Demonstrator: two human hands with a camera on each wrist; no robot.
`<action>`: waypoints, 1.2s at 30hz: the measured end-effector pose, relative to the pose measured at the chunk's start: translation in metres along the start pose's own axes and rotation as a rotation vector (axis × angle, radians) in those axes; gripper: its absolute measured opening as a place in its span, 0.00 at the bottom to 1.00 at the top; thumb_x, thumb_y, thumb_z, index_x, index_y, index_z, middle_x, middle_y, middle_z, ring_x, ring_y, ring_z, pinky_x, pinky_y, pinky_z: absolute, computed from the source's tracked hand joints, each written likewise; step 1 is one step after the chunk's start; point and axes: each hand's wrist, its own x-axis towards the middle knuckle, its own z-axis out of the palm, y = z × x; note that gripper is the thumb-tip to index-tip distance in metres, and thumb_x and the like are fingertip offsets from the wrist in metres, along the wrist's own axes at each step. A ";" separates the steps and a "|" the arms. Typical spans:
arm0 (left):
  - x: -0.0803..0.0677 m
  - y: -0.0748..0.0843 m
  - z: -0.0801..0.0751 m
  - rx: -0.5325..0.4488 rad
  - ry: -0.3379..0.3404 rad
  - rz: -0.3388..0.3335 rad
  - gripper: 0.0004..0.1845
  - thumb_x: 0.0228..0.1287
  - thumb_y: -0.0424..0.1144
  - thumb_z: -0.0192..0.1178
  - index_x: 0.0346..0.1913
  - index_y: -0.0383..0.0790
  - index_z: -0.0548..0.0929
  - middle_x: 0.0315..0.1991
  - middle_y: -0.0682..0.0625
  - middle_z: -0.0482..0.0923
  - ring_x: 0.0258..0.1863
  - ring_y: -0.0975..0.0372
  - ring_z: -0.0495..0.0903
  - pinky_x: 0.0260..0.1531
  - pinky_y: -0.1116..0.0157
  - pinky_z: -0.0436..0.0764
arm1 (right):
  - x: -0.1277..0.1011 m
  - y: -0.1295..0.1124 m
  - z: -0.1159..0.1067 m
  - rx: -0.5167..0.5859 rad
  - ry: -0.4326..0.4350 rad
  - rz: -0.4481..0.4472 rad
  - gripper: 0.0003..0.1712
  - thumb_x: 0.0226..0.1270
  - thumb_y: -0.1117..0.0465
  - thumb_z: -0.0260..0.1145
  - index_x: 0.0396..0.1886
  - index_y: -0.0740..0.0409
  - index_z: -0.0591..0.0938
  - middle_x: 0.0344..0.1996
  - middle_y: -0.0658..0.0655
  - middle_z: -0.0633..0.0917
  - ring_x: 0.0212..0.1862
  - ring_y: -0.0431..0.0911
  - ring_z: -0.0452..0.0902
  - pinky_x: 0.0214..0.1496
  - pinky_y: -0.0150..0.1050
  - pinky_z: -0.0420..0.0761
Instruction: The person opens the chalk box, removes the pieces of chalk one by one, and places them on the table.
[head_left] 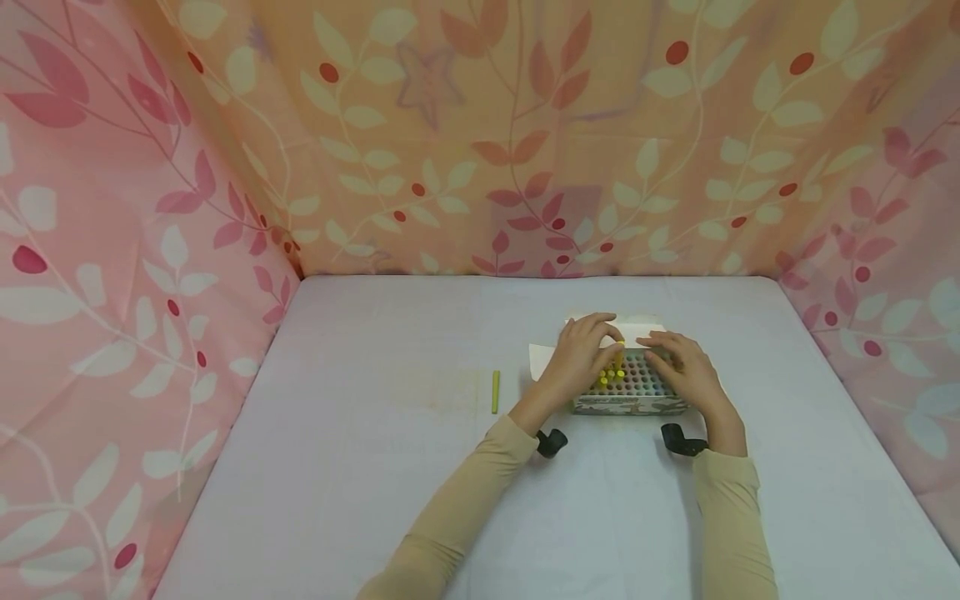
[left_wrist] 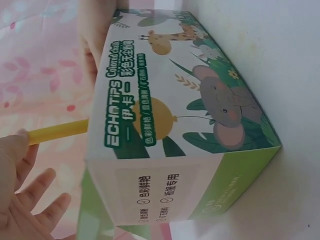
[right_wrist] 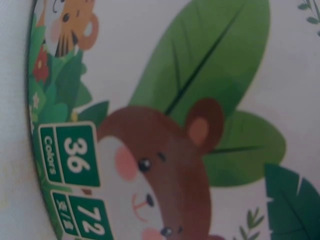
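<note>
An open chalk box [head_left: 628,398] printed with animals stands on the pale table, its top showing rows of coloured chalk ends. My left hand [head_left: 581,350] pinches a yellow chalk stick [head_left: 619,357] at the box's open top. In the left wrist view the yellow chalk stick [left_wrist: 57,131] juts out of the chalk box [left_wrist: 175,115], held at its end by my left hand's fingertips [left_wrist: 17,145]. My right hand [head_left: 678,367] lies over the box's right side, fingers resting across the top. The right wrist view shows only the chalk box's printed side [right_wrist: 165,150], very close.
Another yellow chalk stick [head_left: 495,392] lies alone on the table, left of the box. The box's white lid flap [head_left: 637,329] stands open behind the hands. Pink and orange leaf-print curtains [head_left: 150,250] close in the table on three sides.
</note>
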 end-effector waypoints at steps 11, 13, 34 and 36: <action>-0.011 -0.003 -0.014 -0.167 0.103 -0.042 0.12 0.70 0.49 0.47 0.45 0.47 0.74 0.64 0.53 0.64 0.63 0.62 0.64 0.67 0.58 0.57 | 0.000 0.002 0.000 -0.006 -0.013 0.022 0.18 0.67 0.54 0.59 0.54 0.55 0.78 0.59 0.66 0.72 0.60 0.67 0.61 0.57 0.69 0.58; -0.013 -0.005 -0.016 -0.183 0.121 -0.040 0.12 0.70 0.50 0.47 0.45 0.46 0.73 0.64 0.52 0.65 0.62 0.61 0.65 0.66 0.58 0.59 | 0.000 0.002 0.000 -0.008 -0.017 0.028 0.18 0.67 0.54 0.59 0.54 0.55 0.78 0.59 0.66 0.72 0.61 0.67 0.61 0.57 0.69 0.58; -0.032 -0.028 -0.036 -0.328 0.260 -0.084 0.10 0.67 0.47 0.53 0.40 0.43 0.73 0.62 0.49 0.67 0.65 0.59 0.63 0.64 0.54 0.63 | -0.001 0.001 -0.002 -0.002 -0.015 0.016 0.18 0.67 0.54 0.59 0.54 0.55 0.78 0.59 0.66 0.71 0.61 0.67 0.59 0.59 0.68 0.55; -0.034 -0.030 -0.037 -0.334 0.264 -0.091 0.10 0.67 0.47 0.53 0.40 0.44 0.73 0.62 0.50 0.67 0.64 0.60 0.64 0.64 0.55 0.63 | -0.001 0.001 -0.002 -0.003 -0.019 0.023 0.18 0.67 0.53 0.59 0.54 0.54 0.77 0.59 0.66 0.71 0.62 0.67 0.59 0.59 0.68 0.55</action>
